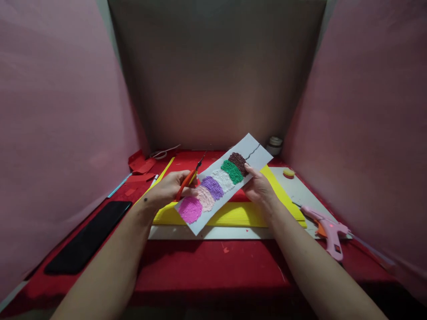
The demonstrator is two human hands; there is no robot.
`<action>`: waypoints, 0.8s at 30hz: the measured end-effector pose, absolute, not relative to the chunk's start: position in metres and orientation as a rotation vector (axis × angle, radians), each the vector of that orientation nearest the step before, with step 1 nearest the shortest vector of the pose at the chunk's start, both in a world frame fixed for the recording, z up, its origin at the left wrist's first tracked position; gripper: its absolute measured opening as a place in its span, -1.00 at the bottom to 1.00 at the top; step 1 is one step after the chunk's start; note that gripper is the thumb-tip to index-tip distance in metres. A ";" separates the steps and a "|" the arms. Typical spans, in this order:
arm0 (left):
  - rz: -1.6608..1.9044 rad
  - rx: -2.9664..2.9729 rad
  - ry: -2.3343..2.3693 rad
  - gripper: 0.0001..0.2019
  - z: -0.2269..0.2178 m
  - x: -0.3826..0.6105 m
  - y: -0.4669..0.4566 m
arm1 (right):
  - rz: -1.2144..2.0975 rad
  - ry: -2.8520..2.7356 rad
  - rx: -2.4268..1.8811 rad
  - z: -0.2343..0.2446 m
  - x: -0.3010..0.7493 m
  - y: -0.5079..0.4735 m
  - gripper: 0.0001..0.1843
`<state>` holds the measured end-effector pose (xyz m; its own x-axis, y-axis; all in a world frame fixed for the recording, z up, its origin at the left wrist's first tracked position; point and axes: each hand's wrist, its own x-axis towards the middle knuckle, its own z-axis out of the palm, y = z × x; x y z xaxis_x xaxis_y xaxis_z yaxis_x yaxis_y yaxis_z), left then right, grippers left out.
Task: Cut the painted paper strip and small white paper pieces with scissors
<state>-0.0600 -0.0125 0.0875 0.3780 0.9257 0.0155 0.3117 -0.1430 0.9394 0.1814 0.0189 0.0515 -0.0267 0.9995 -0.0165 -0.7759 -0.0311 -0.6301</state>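
Note:
My left hand [175, 186] is closed around a slim pliers-like tool [191, 178] with orange and yellow handles and a thin dark tip. Its thumb also reaches the left edge of a white card strip [259, 155]. Textured patches run along the strip: pink, peach, purple, white, green and brown, with a wavy dark line at the upper end. My right hand [257, 189] grips the strip's lower right edge, thumb on top beside the brown patch. The strip is tilted above a yellow ribbed sheet frame [240, 215] whose middle shows red.
A pink glue gun [330, 229] lies at the right on a pale board [283, 180], near a small yellow round piece [288, 173]. A black phone [88, 235] and red scraps [142, 164] are at the left. A white jar [274, 144] stands behind. Pink walls flank the red cloth [207, 266].

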 end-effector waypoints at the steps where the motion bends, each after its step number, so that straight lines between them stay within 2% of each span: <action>1: 0.781 1.677 1.111 -0.74 0.089 -0.062 -0.013 | 1.517 -0.487 -0.525 0.053 0.183 0.021 -0.86; 7: 0.654 1.681 1.088 -0.74 0.092 -0.067 -0.014 | 1.465 -0.336 -0.532 0.058 0.192 0.026 -0.84; 15: 0.845 1.715 1.070 -0.69 0.080 -0.056 -0.015 | 1.465 -0.604 -0.530 0.045 0.188 0.023 -0.79; 21: 0.849 1.666 0.910 -0.70 0.077 -0.039 -0.024 | 1.506 -0.547 -0.523 0.042 0.186 0.031 -0.83; 24: 0.736 1.722 0.850 -0.73 0.080 -0.030 -0.032 | 1.543 -0.550 -0.540 0.046 0.189 0.033 -0.87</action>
<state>-0.0303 -0.0316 0.0795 0.5615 0.8242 0.0739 0.1912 -0.2161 0.9575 0.1893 0.0332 0.0463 -0.0407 0.9991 -0.0078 -0.7686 -0.0363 -0.6386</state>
